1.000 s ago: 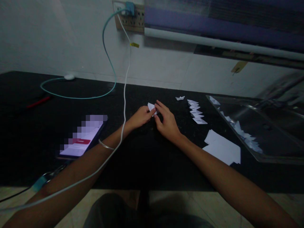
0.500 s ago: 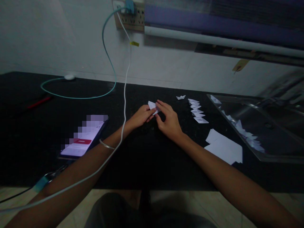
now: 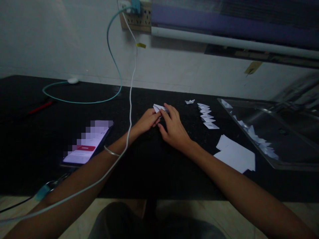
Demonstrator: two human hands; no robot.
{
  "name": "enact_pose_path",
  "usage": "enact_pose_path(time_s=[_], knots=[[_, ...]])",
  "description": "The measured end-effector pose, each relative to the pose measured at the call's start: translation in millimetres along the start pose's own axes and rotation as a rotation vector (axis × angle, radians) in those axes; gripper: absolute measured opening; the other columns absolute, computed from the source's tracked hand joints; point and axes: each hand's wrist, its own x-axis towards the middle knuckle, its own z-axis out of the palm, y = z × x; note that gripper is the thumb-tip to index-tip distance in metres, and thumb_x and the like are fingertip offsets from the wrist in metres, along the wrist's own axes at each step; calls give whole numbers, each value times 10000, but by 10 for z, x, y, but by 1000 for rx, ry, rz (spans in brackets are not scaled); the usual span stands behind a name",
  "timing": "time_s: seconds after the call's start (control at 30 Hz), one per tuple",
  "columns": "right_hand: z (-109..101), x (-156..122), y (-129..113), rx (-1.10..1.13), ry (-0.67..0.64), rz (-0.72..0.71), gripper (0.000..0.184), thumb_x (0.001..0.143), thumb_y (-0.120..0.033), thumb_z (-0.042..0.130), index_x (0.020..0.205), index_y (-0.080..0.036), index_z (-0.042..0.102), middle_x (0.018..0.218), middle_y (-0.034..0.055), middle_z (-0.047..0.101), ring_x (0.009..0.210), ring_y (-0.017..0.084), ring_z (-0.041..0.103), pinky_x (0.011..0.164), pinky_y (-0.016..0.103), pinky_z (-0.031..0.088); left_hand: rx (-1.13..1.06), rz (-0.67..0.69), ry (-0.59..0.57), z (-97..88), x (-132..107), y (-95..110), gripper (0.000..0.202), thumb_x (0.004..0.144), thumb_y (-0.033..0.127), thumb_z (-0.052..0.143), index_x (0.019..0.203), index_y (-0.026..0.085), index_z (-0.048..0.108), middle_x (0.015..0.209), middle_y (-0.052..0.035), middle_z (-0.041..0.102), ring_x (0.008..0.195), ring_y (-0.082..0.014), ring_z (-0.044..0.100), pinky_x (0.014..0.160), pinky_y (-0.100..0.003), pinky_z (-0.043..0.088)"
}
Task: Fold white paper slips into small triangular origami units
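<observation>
A small folded piece of white paper (image 3: 158, 108) lies between my two hands near the middle of the dark counter. My left hand (image 3: 147, 120) grips it from the left, its fingers partly covered. My right hand (image 3: 174, 127) reaches over from the right, index and middle fingers pressed on the paper and thumb held apart below. To the right stands a single small paper boat (image 3: 189, 102). Beside it runs a row of several folded paper boats (image 3: 206, 116). Nearer to me lies a stack of white paper sheets (image 3: 235, 156).
A metal sink (image 3: 281, 132) is at the right, with more folded papers (image 3: 256, 137) along its rim. A lit phone (image 3: 86, 142) rests at the left. A white cable (image 3: 131, 99) hangs across my left arm. A teal cable (image 3: 82, 102) loops behind, near a red object (image 3: 41, 107).
The folded paper has turned flatter and shifted slightly left. My right fingers have slid onto it, and the right thumb has moved away from it. The other things are unmoved.
</observation>
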Motion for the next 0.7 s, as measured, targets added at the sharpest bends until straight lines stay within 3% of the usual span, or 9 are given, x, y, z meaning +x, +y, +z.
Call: enact_pose_path(time_s=[0.17, 0.3, 0.47, 0.57, 0.7], knots=[[-39, 6, 34, 10, 54, 56, 416, 852, -153, 505, 1266, -169, 541, 1332, 172, 453, 1281, 342, 399, 1080, 573, 359, -6, 22, -100, 4, -9, -40, 399, 953, 444, 470, 673, 160, 486, 499, 42, 451, 428, -65, 401, 438, -202, 285], [-41, 4, 51, 11, 56, 35, 407, 852, -142, 497, 1252, -181, 559, 1334, 158, 447, 1278, 336, 394, 1079, 567, 358, -29, 28, -113, 9, 7, -82, 374, 952, 439, 467, 710, 156, 500, 519, 42, 447, 438, -63, 377, 440, -203, 262], [-52, 9, 30, -49, 39, 11, 399, 857, -146, 497, 1248, -161, 570, 1350, 165, 448, 1290, 334, 380, 1086, 554, 358, -197, 26, -149, 5, 37, -59, 136, 797, 206, 613, 717, 144, 522, 549, 46, 461, 465, -58, 396, 459, -190, 294], [-84, 25, -7, -92, 17, 10, 420, 862, -145, 489, 1275, -171, 558, 1361, 154, 469, 1290, 342, 370, 1069, 576, 366, -295, -24, -86, -16, -23, 19, 64, 728, 153, 607, 739, 138, 546, 617, 34, 515, 517, -62, 464, 496, -176, 360], [-131, 43, -40, -152, -11, -5, 413, 877, -147, 475, 1280, -152, 567, 1340, 138, 523, 1301, 347, 355, 1064, 554, 376, -276, -62, 34, -45, -166, 139, 78, 769, 211, 621, 760, 147, 577, 711, 11, 578, 622, -75, 551, 566, -168, 427]])
